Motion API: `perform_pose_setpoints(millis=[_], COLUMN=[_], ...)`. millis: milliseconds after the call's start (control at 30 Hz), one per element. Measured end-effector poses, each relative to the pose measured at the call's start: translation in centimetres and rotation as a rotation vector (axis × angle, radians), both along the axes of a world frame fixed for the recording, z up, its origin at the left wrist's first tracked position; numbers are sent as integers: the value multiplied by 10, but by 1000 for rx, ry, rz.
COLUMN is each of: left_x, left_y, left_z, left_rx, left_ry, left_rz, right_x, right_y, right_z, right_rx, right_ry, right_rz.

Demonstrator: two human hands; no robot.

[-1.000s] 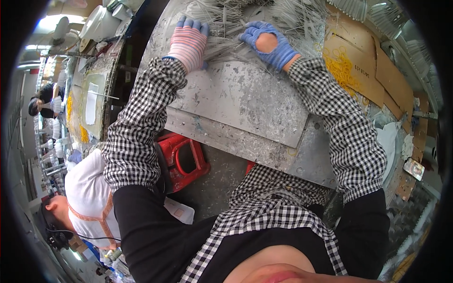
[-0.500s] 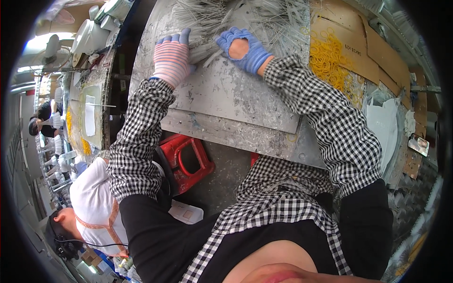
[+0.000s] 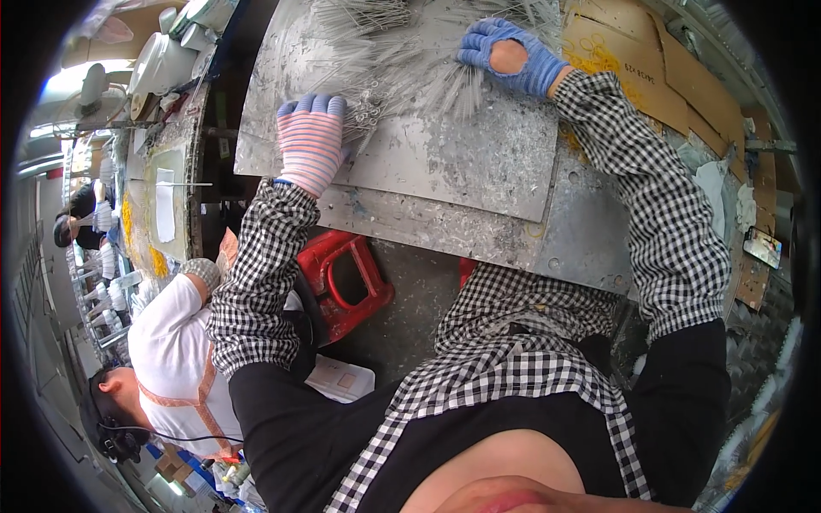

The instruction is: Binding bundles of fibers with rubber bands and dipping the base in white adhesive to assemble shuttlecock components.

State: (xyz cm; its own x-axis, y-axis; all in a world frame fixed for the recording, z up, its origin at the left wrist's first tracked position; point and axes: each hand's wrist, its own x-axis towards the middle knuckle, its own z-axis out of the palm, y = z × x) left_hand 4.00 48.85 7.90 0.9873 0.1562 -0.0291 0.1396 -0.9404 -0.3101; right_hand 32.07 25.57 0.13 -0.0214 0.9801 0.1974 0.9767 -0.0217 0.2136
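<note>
Thin metal rods [image 3: 402,64] strewn over a scuffed steel table [image 3: 479,162] in a crowded workshop, left hand [image 3: 310,141] and right hand [image 3: 511,56] pressed flat, gripping nothing.

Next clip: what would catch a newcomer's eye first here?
Two gloved hands lie flat on a heap of thin metal rods at the far side of a scuffed metal table: the left hand in a pink striped glove, the right hand in a blue one. Below the table edge sits a red stool, and a person in a white shirt works at lower left.
</note>
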Motion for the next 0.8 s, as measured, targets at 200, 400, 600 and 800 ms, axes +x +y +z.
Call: perform_pose_setpoints(millis=[200,400,600,800], left_x=[-10,-15,-10,-29], left_y=[7,-26,-73,-95], left_z=[-8,-18,-22,-23], left_rx=[66,17,-19,5], left_ry=[16,-192,-62,43], left_rz=[0,-99,-77,-6], right_x=[-31,-75,-136,-118], right_y=[-7,18,80,74], right_z=[40,75,53,26], right_rx=[-84,155,35,-12], right_ry=[150,277,1236,513], right_rz=[-105,12,-95,83])
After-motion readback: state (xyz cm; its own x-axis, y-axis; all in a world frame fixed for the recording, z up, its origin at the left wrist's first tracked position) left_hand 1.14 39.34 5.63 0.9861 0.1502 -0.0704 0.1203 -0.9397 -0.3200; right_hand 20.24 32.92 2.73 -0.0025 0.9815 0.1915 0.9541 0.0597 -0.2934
